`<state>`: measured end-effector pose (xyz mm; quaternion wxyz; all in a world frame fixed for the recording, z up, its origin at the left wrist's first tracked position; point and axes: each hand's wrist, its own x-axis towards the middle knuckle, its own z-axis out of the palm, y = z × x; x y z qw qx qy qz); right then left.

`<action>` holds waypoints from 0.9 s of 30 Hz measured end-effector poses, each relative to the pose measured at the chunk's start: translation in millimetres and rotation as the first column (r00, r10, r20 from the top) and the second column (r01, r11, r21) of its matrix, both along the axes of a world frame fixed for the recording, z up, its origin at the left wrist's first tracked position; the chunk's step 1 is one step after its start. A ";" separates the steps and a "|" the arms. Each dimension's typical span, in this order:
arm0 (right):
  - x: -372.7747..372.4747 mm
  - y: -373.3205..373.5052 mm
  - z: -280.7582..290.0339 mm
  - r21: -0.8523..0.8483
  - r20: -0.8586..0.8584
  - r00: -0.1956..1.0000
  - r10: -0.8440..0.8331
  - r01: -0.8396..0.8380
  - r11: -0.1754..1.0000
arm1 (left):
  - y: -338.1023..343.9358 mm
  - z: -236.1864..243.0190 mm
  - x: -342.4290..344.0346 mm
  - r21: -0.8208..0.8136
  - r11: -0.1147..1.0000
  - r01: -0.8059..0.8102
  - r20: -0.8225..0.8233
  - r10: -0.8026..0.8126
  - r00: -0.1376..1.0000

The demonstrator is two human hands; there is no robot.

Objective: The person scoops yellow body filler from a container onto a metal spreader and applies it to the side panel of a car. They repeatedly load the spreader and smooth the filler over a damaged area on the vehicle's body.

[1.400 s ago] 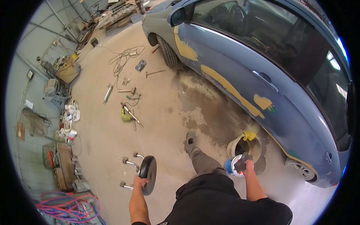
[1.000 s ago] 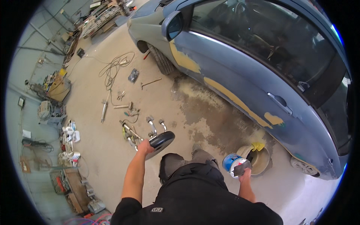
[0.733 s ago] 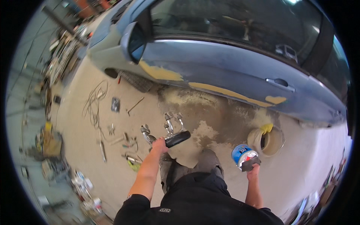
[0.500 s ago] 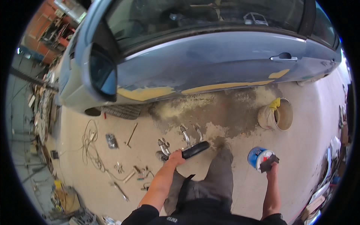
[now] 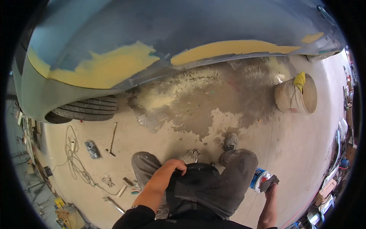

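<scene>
My left hand point(image 5: 177, 166) is closed on the black round stool seat point(image 5: 198, 168) between my bent legs; a chrome leg of the stool point(image 5: 195, 154) shows beyond it. My right hand point(image 5: 271, 190) grips a dark grey pad point(image 5: 268, 184) at the top of a blue and white tin point(image 5: 258, 176), partly covering it. In front stands a blue-grey car point(image 5: 190, 23) with yellow filler patches point(image 5: 106, 66) along its lower panels. A pale bucket point(image 5: 289, 98) with a yellow cloth point(image 5: 299, 80) over its rim stands near the car at the right.
A front tyre point(image 5: 85, 107) is at the car's left. On the floor at left lie a looped cable point(image 5: 76, 164), a hammer point(image 5: 112, 139), a grey object point(image 5: 92, 149) and several tools point(image 5: 126, 185). A damp stain point(image 5: 202, 99) spreads below the door. Clutter point(image 5: 326, 191) lines both sides.
I have turned toward the car and lowered myself, with knees bent and the stool now between my legs. The car's panels fill more of the top. Both hands keep their hold.
</scene>
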<state>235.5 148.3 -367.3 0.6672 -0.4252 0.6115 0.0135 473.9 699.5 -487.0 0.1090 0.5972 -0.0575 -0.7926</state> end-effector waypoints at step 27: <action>-26.7 -11.2 -190.9 -0.332 0.072 0.997 0.031 -0.005 0.943 | 78.9 196.4 78.3 -0.306 0.949 0.071 0.948 0.311 -0.072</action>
